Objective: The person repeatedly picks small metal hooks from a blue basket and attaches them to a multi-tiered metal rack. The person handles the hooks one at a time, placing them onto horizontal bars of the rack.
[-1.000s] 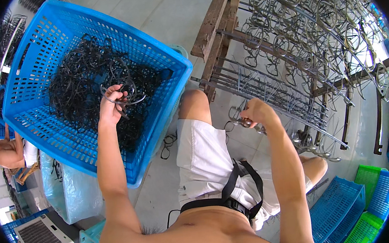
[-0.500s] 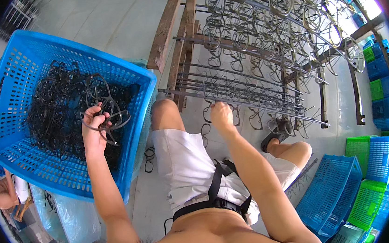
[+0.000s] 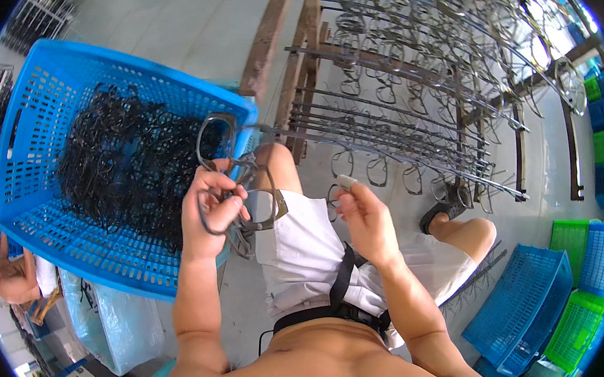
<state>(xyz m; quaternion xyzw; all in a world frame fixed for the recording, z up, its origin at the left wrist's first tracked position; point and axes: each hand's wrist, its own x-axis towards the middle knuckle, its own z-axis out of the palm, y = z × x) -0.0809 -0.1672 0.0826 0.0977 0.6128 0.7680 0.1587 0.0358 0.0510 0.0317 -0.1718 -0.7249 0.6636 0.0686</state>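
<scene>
Several dark eyeglass frames (image 3: 262,165) are bunched in my left hand (image 3: 211,210), whose thumb and fingers are closed round them. That hand is just off the right side of a blue plastic basket (image 3: 115,62). Inside the basket lies a tangled heap of black eyeglass frames (image 3: 121,158). My right hand (image 3: 367,218) is raised over my lap, fingers loosely bent and apart, with nothing visible in it. A pale cover sits on one of its fingertips. Beyond it, eyeglass frames hang from the long metal rods (image 3: 399,143) of a rack.
The rack's wooden posts (image 3: 308,64) stand beyond my knee, with many hanging frames above and to the right. Blue crates (image 3: 520,305) and green crates (image 3: 580,321) are stacked at the right. Plastic-wrapped goods (image 3: 111,323) stand below the basket. Another person (image 3: 16,278) is at far left.
My left hand has come out from over the basket, moving right with the eyeglass frames. My right hand has drawn back from the rod toward me, and its fingers have loosened.
</scene>
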